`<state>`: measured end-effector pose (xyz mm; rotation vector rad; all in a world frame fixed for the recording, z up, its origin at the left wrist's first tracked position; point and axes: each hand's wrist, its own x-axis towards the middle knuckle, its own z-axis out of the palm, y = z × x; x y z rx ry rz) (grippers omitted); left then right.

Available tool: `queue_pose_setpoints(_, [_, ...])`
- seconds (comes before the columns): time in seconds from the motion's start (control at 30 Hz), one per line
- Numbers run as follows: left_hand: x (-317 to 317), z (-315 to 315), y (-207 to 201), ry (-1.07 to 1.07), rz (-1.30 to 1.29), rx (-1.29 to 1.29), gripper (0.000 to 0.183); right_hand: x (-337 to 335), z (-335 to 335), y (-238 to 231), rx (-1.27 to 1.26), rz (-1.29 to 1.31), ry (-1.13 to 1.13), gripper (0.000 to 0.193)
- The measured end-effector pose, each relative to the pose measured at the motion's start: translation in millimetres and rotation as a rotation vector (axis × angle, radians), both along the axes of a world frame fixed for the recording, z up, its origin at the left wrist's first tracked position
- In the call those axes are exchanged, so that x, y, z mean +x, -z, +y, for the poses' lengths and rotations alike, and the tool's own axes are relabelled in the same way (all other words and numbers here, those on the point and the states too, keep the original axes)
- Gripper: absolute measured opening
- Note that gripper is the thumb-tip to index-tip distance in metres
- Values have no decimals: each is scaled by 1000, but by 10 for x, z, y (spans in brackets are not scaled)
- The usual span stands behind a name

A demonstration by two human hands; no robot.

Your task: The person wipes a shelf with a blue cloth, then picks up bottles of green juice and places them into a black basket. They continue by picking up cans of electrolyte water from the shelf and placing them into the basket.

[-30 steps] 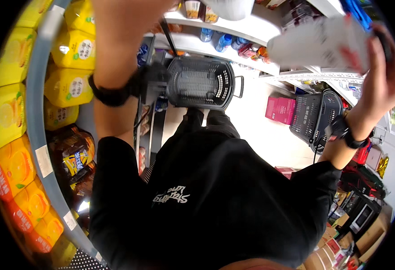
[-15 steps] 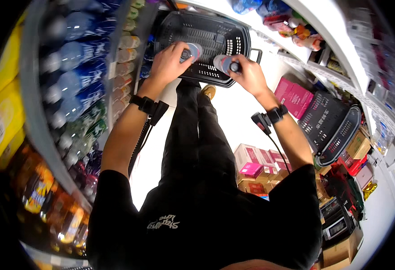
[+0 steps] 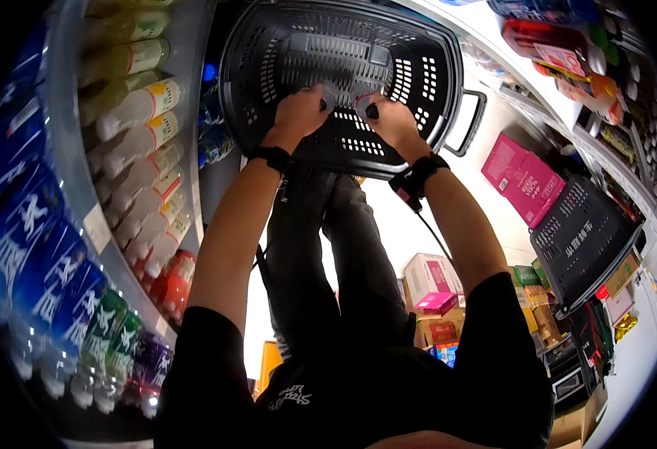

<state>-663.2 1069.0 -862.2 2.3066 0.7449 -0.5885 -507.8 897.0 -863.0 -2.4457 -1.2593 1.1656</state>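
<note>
A black plastic shopping basket [image 3: 426, 82], with slotted walls, is in front of my legs at the top of the view. Both of my hands reach down inside it. My left hand [image 3: 300, 114] is closed round a bottle [image 3: 330, 97], mostly hidden by the fingers. Just right of it, my right hand [image 3: 396, 122] grips a second bottle [image 3: 363, 103] with a dark cap. The two bottles are a short way apart. Whether they touch the basket's floor I cannot tell.
Shelves on the left hold rows of drink bottles [image 3: 148, 112] and blue-labelled bottles [image 3: 51, 262]. To the right are a pink box [image 3: 521, 179], another black basket [image 3: 586, 232] and stacked cartons [image 3: 433, 280]. Packaged goods [image 3: 560, 52] fill the upper right shelf.
Both hands, with their bottles, have gone down into the basket and come closer together. The basket looks larger and nearer, and the view of the shelves has shifted.
</note>
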Motion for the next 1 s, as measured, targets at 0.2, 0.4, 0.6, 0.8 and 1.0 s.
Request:
queue_pose_setpoints(0.2, [194, -67, 654, 71, 132, -93, 43, -150, -11, 599, -5, 35, -111, 44])
queue_pose_setpoints(0.4, [84, -103, 1234, 88, 72, -205, 38, -231, -173, 1231, 24, 67, 2, 40])
queue_pose_setpoints(0.6, [299, 242, 190, -3, 292, -256, 45, -73, -85, 445, 97, 129, 38, 48])
queue_pose_setpoints(0.8, [-287, 193, -1267, -149, -57, -217, 22, 135, -131, -1276, 336, 100, 209, 29])
queue_pose_setpoints(1.0, [-559, -146, -3111, -221, -542, -354, 18, 184, 8, -3813, 623, 175, 26, 20])
